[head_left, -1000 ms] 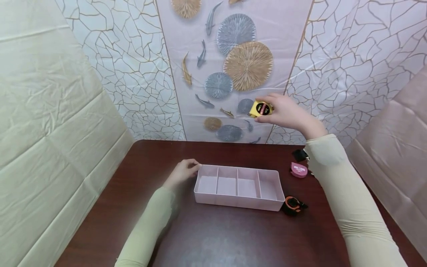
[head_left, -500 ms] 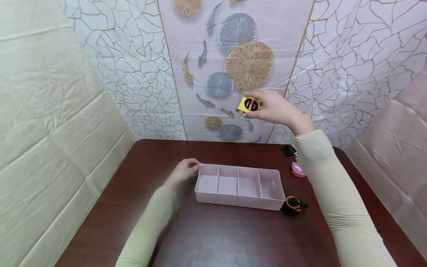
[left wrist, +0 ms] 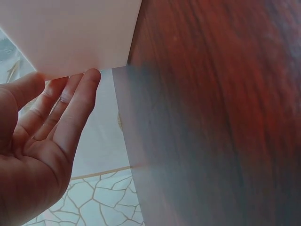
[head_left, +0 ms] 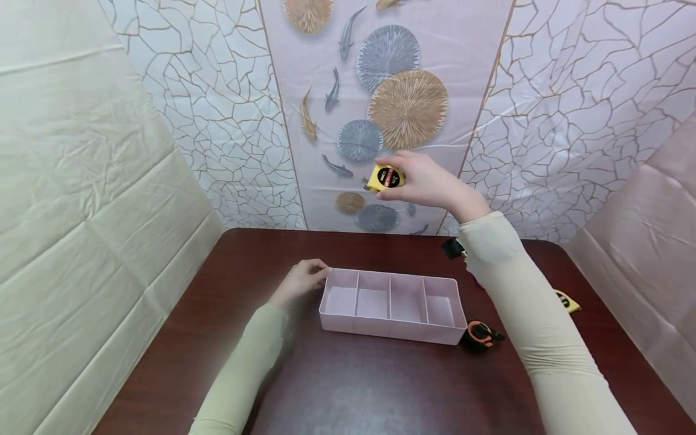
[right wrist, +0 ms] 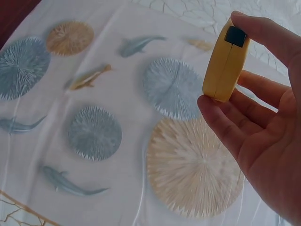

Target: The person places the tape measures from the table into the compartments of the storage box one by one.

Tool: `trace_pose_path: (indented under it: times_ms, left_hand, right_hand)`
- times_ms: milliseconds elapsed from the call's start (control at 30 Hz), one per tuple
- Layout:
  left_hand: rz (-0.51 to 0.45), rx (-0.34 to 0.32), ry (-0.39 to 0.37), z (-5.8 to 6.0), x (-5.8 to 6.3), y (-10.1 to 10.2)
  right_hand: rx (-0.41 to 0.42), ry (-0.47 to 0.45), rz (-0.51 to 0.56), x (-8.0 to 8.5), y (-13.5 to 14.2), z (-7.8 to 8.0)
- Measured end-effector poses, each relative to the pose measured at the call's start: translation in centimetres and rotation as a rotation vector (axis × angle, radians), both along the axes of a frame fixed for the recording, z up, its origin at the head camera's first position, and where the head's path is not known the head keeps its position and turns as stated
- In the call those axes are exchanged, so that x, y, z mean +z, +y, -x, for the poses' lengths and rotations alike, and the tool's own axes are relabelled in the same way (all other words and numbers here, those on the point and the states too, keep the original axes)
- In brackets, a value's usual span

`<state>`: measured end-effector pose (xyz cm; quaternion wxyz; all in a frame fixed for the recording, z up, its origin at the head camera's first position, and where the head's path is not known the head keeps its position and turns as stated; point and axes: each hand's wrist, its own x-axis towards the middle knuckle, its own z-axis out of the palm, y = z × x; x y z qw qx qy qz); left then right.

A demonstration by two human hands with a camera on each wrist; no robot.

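Observation:
A pale pink divided storage box point(head_left: 393, 331) with several compartments sits on the dark wooden table, its compartments bare. My left hand point(head_left: 300, 281) holds the box at its far left corner, thumb at the rim and fingertips against the wall, as the left wrist view shows. High above the box, in front of the patterned backdrop, my right hand point(head_left: 426, 181) pinches a yellow tape measure point(head_left: 387, 178) between thumb and fingers. In the right wrist view the tape measure point(right wrist: 225, 63) is seen edge-on, with a dark button on its case.
A black and orange tape measure point(head_left: 481, 335) lies by the box's near right corner. Another yellow tape measure point(head_left: 567, 301) is right of the right sleeve point(head_left: 535, 320). A black object point(head_left: 452, 248) shows behind that sleeve, and a pink item is mostly hidden by it.
My right hand has moved left with the yellow tape measure, from above the box's right end to above its middle. The sleeve now uncovers another yellow tape measure. My left hand stays put.

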<state>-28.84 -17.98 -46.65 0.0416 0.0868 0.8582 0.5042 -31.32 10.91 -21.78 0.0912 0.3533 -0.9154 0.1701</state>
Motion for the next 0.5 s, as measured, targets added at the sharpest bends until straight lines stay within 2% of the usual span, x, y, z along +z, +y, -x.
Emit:
trace_pose_path:
  times_ms: [500]
  left_hand:
    - [-0.038, -0.006, -0.034, -0.1, 0.1, -0.1]
  right_hand:
    - [0.098, -0.013, 0.000, -1.1, -3.0, 0.2]
